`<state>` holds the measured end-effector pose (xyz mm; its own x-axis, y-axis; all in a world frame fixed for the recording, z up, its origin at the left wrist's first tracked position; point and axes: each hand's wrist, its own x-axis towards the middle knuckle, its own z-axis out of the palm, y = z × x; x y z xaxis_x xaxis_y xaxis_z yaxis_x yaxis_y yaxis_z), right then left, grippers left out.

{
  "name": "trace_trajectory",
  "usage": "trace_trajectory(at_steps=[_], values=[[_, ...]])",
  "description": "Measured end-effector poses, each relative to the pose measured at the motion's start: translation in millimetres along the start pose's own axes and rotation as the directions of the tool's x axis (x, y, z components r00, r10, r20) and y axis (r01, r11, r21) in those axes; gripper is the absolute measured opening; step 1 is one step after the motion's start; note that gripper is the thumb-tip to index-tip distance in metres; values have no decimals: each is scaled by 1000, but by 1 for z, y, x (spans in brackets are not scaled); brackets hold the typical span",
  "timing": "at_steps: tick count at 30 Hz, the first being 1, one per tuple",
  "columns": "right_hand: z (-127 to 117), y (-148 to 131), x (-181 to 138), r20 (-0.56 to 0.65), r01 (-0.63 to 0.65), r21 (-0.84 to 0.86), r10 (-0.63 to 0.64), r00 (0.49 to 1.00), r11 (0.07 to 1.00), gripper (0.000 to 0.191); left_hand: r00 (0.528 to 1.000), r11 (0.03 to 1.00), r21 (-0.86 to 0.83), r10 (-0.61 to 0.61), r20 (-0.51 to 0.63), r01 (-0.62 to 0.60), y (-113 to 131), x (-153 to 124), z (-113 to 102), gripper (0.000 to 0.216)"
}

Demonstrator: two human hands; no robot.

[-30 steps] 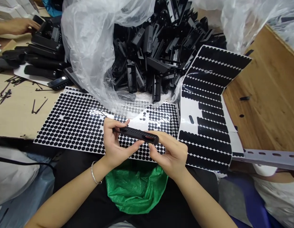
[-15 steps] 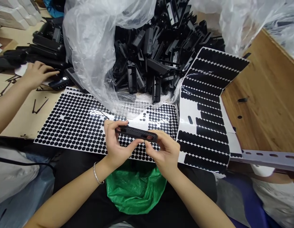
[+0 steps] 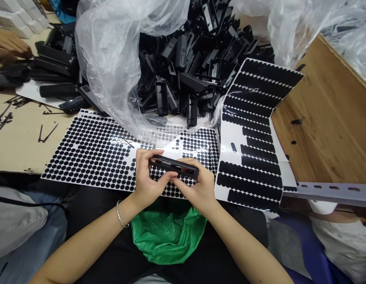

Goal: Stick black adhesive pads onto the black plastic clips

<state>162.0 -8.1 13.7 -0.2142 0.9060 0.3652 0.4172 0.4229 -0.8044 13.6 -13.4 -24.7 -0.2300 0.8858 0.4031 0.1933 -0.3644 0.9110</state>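
Between my hands is a long black plastic housing (image 3: 174, 165), its hollow, open side partly turned up toward me. My left hand (image 3: 149, 173) grips the left end, thumb along the near edge and fingers on the far edge. Around the right end, my right hand (image 3: 199, 181) is closed, with its thumb beside the left thumb. Beneath them lies a white sheet of round black stickers (image 3: 94, 154). To the right, a curled sheet of oblong black stickers (image 3: 250, 173) has some gaps where white backing shows.
A heap of black plastic housings (image 3: 183, 75) fills a clear plastic bag (image 3: 108, 51) at the back. A green bag (image 3: 169, 240) hangs open below my hands. Another person's hand (image 3: 10, 43) is at the upper left, near black parts (image 3: 57, 51). A wooden board (image 3: 315, 118) stands at right.
The housing has tilted so more of its hollow side shows, and my right hand has shifted slightly left. The other person's hand has moved back to the upper left, leaving a black part on the table.
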Motion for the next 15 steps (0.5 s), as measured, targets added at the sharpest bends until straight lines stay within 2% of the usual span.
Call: trace_trajectory(at_steps=[5,9,10,12,15], values=[[-9,-2,4,84,-30,-3,30,996,1000,26,996,993,-79,-81,35,83,2,-2,3,40],[-31,4,17,196,-89,81,71,978,993,36,971,961,-140,-235,48,239,2,0,5,27],[-39,9,21,175,-110,86,93,980,990,34,957,945,-152,-288,36,290,1,2,5,27],[-59,24,29,57,-167,32,165,985,985,32,916,898,-190,-402,9,396,-2,6,4,33],[-93,55,37,-147,-283,-287,250,957,915,36,832,792,-292,-554,27,536,-7,12,2,41]])
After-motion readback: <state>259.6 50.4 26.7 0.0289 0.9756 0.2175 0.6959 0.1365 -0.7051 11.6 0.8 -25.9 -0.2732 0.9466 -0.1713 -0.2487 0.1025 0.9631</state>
